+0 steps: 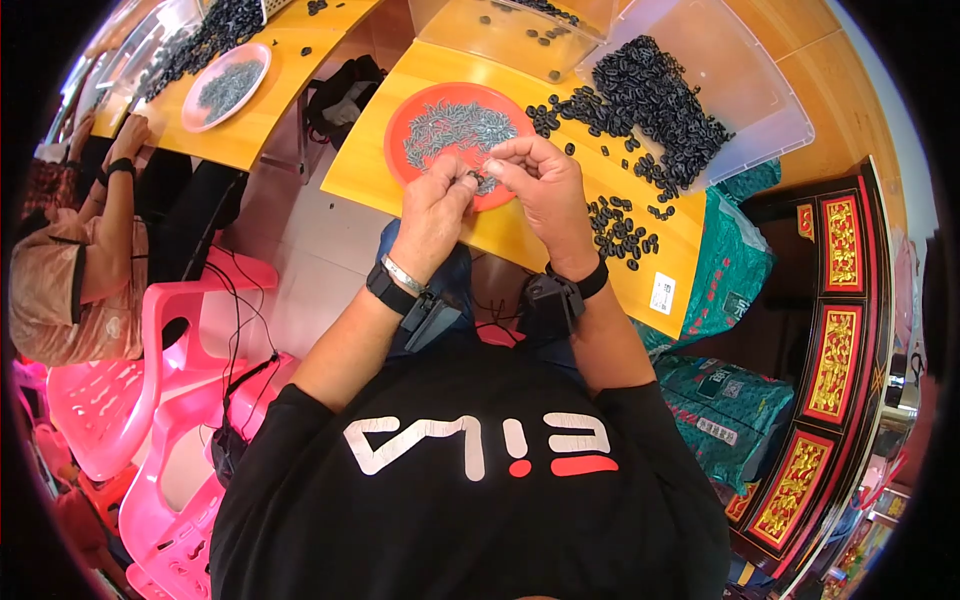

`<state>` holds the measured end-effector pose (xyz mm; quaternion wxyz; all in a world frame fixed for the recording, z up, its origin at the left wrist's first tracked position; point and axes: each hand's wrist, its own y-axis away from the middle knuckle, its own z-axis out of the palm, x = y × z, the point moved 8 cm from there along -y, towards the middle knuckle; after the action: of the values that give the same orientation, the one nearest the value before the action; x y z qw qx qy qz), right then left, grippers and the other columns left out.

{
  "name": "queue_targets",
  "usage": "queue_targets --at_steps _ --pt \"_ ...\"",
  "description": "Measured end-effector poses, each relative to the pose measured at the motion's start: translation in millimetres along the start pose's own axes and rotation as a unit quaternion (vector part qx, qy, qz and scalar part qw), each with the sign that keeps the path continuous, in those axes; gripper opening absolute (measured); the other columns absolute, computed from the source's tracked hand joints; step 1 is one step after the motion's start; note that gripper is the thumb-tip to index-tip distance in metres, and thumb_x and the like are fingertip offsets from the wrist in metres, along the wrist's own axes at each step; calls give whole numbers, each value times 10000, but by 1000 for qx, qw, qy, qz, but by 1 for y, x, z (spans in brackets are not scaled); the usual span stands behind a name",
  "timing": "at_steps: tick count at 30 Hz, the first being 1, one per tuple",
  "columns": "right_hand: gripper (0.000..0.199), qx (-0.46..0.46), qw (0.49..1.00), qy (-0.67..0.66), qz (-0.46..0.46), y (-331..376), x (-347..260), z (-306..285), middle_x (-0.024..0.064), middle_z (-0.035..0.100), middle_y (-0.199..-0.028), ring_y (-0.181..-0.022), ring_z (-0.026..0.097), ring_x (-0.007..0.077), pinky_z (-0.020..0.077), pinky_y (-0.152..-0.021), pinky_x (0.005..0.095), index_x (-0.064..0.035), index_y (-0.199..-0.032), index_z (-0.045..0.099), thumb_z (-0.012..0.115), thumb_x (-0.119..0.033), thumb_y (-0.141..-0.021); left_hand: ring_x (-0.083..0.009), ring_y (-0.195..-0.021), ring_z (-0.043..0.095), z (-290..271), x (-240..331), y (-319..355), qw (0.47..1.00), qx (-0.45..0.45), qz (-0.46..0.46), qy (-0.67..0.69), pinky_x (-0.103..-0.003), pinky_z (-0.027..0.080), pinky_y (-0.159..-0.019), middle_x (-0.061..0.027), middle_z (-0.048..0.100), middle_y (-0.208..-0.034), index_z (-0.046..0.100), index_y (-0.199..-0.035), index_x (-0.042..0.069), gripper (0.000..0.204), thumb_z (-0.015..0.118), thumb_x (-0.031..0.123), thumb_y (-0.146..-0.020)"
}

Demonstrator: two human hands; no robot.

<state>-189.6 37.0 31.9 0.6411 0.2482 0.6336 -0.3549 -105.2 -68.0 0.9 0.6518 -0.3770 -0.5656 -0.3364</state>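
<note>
Over the near edge of a red plate (398,118), both my hands come close together. The fingers of my left hand (432,210) are closed on a small black part (474,177), mostly hidden by the fingertips. My right hand (548,190) pinches thumb against forefinger just beside it; whatever lies between those fingertips is too small to make out. Loose small silver screws (455,128) fill much of the plate. To its right, small black oval parts (625,230) lie scattered on the yellow table (355,160), near my right hand.
A clear plastic bin (765,105) lies tipped with black parts (655,100) spilling out. Another clear bin (500,45) stands behind the plate. Green bags (735,255) are beside the table. At left, a person (85,270) sits at another table with a pink plate (195,112) of screws; pink chairs (120,400) stand nearby.
</note>
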Motion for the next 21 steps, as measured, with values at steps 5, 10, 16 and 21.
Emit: queue_targets --at_steps 5,10,16,21 --pt "118 -23 1000 20 -5 0 5 4 18 635 -846 -761 586 63 477 -712 194 1 -934 619 624 20 -818 -165 -565 484 0 -2 0 998 -2 13 -65 -307 404 -533 -93 490 -610 495 -762 -1 103 544 54 -834" --pt "122 -29 999 26 -1 0 6 4 13 633 -843 -754 582 59 474 -705 193 -1 -935 623 618 23 -816 -197 -569 487 0 0 1 997 0 19 -72 -324 405 -542 -121 481 -611 486 -758 -4 111 547 55 -829" --pt "113 -36 997 66 7 2 0 7 2 629 -842 -752 564 45 463 -697 186 -1 -934 630 608 16 -824 -254 -568 519 1 2 2 994 -10 32 -100 -338 412 -539 -156 506 -630 503 -780 -7 95 550 58 -831" --pt "112 -41 998 45 4 1 0 5 2 629 -845 -759 567 46 463 -703 186 0 -936 627 606 12 -827 -272 -586 544 2 2 1 994 -18 33 -103 -348 417 -544 -165 521 -642 513 -791 -9 89 551 60 -833"
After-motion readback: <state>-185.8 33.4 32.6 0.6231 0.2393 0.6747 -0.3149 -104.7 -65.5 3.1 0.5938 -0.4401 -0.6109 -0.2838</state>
